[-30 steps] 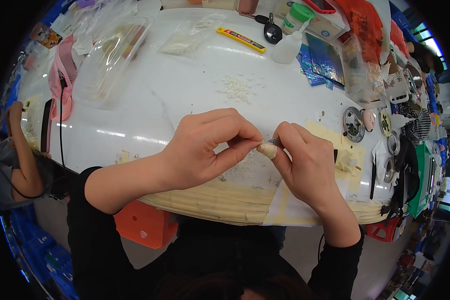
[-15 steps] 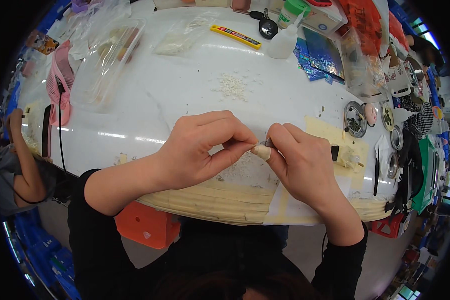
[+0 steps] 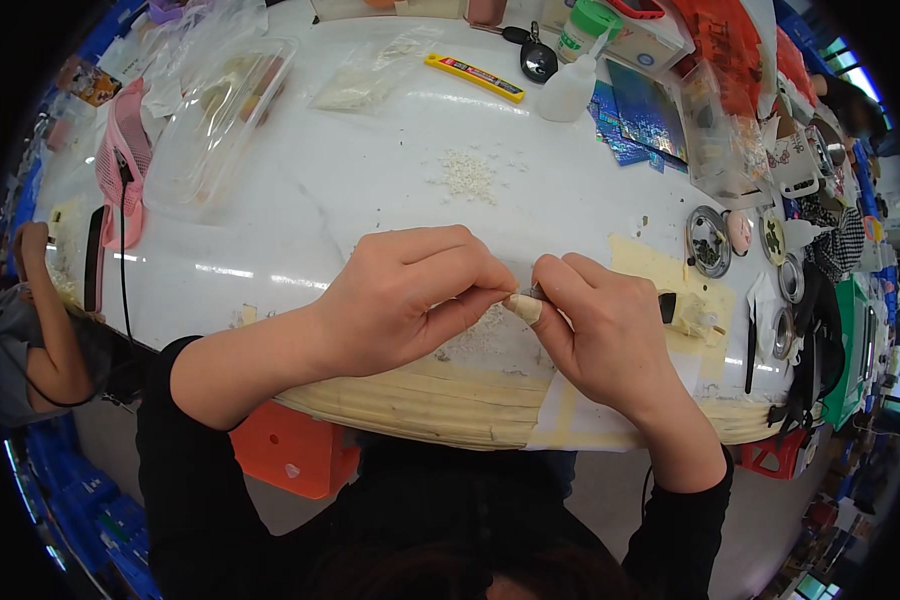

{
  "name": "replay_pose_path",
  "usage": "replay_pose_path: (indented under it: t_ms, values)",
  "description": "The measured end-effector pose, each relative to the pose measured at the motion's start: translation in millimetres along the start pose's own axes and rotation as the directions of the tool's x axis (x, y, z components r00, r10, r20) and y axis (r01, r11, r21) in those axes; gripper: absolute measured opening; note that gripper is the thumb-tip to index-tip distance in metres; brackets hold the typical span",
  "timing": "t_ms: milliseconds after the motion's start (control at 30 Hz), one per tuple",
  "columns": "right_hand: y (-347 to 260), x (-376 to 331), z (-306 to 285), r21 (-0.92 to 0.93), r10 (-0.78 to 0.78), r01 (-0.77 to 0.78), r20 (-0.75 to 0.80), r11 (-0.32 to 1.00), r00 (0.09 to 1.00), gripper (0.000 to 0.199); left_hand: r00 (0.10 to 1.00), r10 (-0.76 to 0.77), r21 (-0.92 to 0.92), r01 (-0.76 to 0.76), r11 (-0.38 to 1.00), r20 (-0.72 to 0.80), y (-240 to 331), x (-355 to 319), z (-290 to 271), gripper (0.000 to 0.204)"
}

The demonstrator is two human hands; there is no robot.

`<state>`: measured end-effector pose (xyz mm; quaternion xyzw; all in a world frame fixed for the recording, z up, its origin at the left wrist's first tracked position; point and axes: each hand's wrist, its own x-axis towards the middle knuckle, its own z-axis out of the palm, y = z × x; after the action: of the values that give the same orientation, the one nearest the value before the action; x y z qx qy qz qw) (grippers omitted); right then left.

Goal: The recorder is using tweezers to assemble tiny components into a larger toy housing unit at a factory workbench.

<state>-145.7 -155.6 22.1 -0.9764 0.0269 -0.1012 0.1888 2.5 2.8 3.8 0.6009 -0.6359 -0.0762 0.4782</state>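
Left hand (image 3: 400,292) presses thumb and forefinger together, whether around something I cannot tell. Right hand (image 3: 605,318), tan wrapping (image 3: 524,308) on its thumb, pinches a small grey piece (image 3: 537,292) just beside; beyond, white bits (image 3: 468,176) lie piled on the white table (image 3: 370,165).

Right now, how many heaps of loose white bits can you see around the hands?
2: a far heap beyond the left hand, and a nearer scattered heap partly hidden by it. More may be hidden.
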Motion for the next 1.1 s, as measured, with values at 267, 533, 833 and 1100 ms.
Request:
replay_pose_path:
  t_ms: [267,533,833,1100]
  values:
    - [-1,1,3,0.014,0.004,-0.003,-0.049,1.000,0.999,0.020,0.978,-0.204,-0.238,0.207,0.949,0.037,3,-2,-2,0.008]
    - [-1,-3,-1,0.028,-0.010,0.010,0.028,1.000,1.000,0.023,0.977,-0.202,-0.246,0.212,0.946,0.065,2,0,1,0.007]
    - [-5,-63,-17,0.023,0.054,-0.055,0.058,0.998,0.997,0.026,0.674,-0.657,-0.661,0.667,0.345,0.337,-4,5,-5,0.010]
    - [8,-101,4,-0.112,-0.032,0.027,-0.037,0.993,0.999,0.054,0.640,-0.742,-0.635,0.661,0.399,0.201,-13,8,-4,0.019]
